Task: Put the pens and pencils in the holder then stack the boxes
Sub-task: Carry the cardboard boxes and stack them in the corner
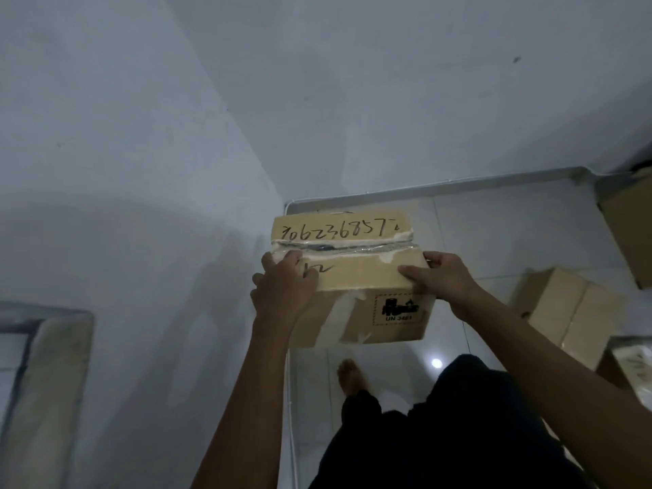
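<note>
Against the left wall (123,171), low down, we see a pale padded frame (53,365) leaning at the picture's left edge. Moving right, our left hand (282,287) is closed around the left end of a cardboard box (356,273), thumb lying on the top flap and fingers wrapped down the side. We hold this box up in the air, above the tiled floor (494,234), close to the corner where the two walls meet. Its top flaps carry handwritten digits and a strip of torn clear tape along the seam, and its near side shows a printed battery warning label (400,309) marked UN 3481. Our right hand (441,277) grips the right end of the same box, thumb pressed on the top flap, fingers hidden behind the side. Below the box, a bare foot (349,377) and dark trousers (458,435) stand on the floor. Farther right, a second box (571,312) lies on the floor, well apart from the held one. A third box (628,234) sits near the right edge, partly cut off. We cannot see any pens, pencils or holder.
</note>
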A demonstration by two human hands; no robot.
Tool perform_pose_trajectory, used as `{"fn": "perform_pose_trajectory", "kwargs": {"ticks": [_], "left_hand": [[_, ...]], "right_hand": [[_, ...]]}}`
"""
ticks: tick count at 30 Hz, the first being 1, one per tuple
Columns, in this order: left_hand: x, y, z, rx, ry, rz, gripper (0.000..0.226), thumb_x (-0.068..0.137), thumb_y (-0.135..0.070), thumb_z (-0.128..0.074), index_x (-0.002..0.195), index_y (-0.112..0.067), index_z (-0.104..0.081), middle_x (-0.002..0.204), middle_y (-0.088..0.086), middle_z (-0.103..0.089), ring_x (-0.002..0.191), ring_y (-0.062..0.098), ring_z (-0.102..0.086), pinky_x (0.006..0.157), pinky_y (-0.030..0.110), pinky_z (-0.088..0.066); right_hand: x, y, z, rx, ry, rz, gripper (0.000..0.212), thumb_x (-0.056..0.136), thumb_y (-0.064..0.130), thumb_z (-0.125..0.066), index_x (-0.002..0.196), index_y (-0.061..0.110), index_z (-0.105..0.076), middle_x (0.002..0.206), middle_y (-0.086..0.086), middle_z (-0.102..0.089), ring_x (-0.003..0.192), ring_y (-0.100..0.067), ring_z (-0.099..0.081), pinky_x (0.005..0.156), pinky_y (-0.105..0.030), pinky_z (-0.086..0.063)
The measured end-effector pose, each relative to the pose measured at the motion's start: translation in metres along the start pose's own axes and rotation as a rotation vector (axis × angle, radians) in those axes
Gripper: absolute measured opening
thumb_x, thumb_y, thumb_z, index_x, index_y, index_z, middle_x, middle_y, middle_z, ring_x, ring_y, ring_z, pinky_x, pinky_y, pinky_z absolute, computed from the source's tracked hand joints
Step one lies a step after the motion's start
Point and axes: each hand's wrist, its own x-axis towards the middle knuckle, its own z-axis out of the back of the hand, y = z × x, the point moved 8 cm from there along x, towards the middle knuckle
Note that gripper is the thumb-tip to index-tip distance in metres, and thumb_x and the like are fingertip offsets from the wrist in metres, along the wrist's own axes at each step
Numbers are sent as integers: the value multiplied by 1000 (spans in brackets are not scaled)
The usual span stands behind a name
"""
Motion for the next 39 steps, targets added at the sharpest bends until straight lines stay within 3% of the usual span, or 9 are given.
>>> {"fn": "perform_pose_trajectory", "kwargs": {"ticks": [6, 10, 14, 17, 21, 26, 29, 32, 39], "left_hand": [[60, 22, -1, -60, 103, -14, 47, 95, -45, -48, 142, -40, -47, 161, -7, -13, 125, 40, -41, 101, 48, -38], [107, 11, -18, -3, 261, -94, 47, 94, -54, -45, 138, -38, -49, 160, -2, -24, 136, 32, -37, 106, 46, -30], [154, -1, -30, 15, 361, -53, 70, 76, -74, -45, 138, -40, -48, 158, -4, -24, 135, 31, -38, 104, 46, -31], [199, -13, -45, 10, 392, -63, 70, 77, -72, -50, 138, -38, -49, 158, -1, -24, 135, 29, -39, 104, 44, -32], [255, -18, -72, -28, 436, -87, 75, 76, -67, -57, 142, -31, -49, 159, 0, -24, 138, 27, -38, 110, 45, -30], [327, 4, -124, -38, 474, -99, 96, 63, -77, -65, 145, -38, -36, 155, -7, -2, 134, 34, -39, 110, 49, -41], [372, 31, -171, 8, 487, -106, 116, 55, -76, -76, 150, -34, -24, 159, 7, 10, 140, 42, -30, 114, 51, -37], [412, 60, -225, 60, 448, -91, 132, 55, -77, -76, 157, -30, -5, 162, 20, 17, 146, 48, -17, 114, 53, -32], [496, 117, -333, 23, 289, -66, 134, 51, -72, -82, 155, -31, -8, 153, 18, -18, 131, 37, -40, 101, 52, -48]], "right_hand": [[42, 26, -31, -62, 1, -18, 55, 81, 28, -74, 129, 9, -56, 116, -6, -65, 103, -24, -61, 92, -45, -53], [88, 43, -39, -100, 66, 2, 53, 82, 32, -72, 128, 14, -54, 118, -8, -65, 104, -25, -62, 91, -45, -53], [140, 60, -44, -79, 179, -8, 70, 74, 46, -75, 135, 24, -46, 117, -3, -63, 100, -23, -65, 80, -40, -57], [180, 61, -46, -89, 222, -43, 77, 66, 49, -79, 133, 27, -48, 115, 0, -64, 99, -22, -66, 80, -41, -58], [235, 54, -57, -99, 250, -61, 72, 63, 38, -85, 125, 28, -52, 113, 1, -65, 102, -22, -64, 84, -43, -58], [309, 20, -85, -121, 194, -116, 74, 60, 35, -88, 122, 23, -50, 112, 2, -62, 101, -22, -63, 78, -40, -59], [359, -7, -111, -163, 158, -123, 70, 58, 38, -89, 115, 27, -50, 107, 8, -62, 101, -19, -62, 77, -37, -57], [413, -46, -141, -176, 128, -120, 88, 53, 42, -90, 128, 25, -47, 116, 5, -60, 106, -21, -60, 80, -40, -58], [527, -125, -203, -148, 55, -108, 96, 60, 18, -90, 139, 20, -36, 132, -1, -50, 115, -27, -52, 91, -47, -53]]}}
